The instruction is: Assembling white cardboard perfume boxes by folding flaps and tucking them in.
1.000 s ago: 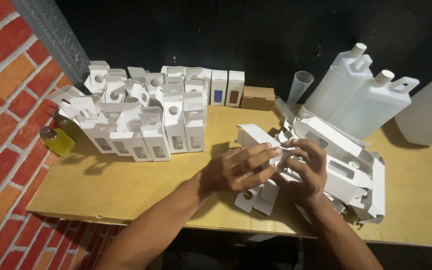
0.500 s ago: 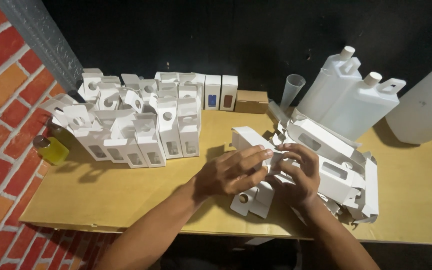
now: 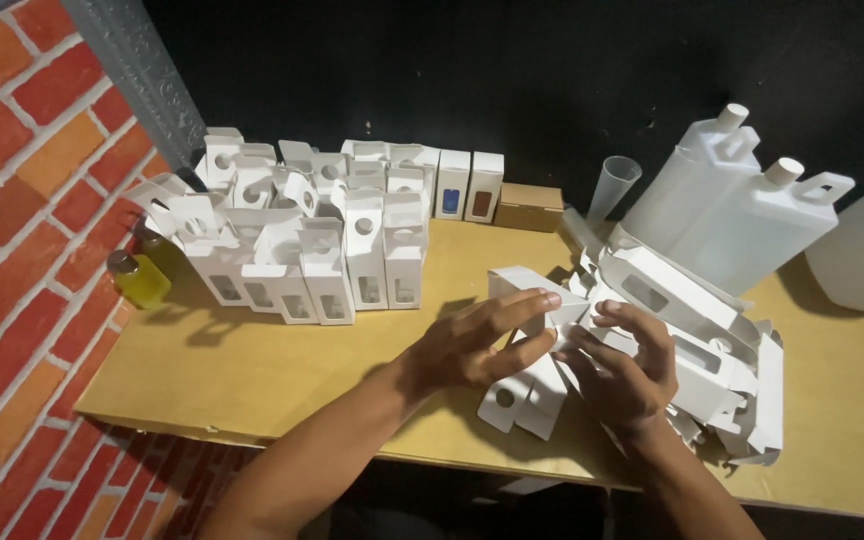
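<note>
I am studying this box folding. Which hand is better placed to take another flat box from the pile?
Probably the right hand: it lies against the pile of flat boxes, while the left hand grips the white box, farther from the pile.

**One head camera, looking down and forward**

A single view from the person's head, tilted down over the wooden table (image 3: 252, 370), close in. The black wall lies at 12 o'clock, the brick wall (image 3: 22, 250) at 9 o'clock. No second view overlaps it.

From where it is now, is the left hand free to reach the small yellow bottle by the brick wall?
Probably yes: the left hand has bare table between it and the yellow bottle, though it currently grips a white carton.
</note>
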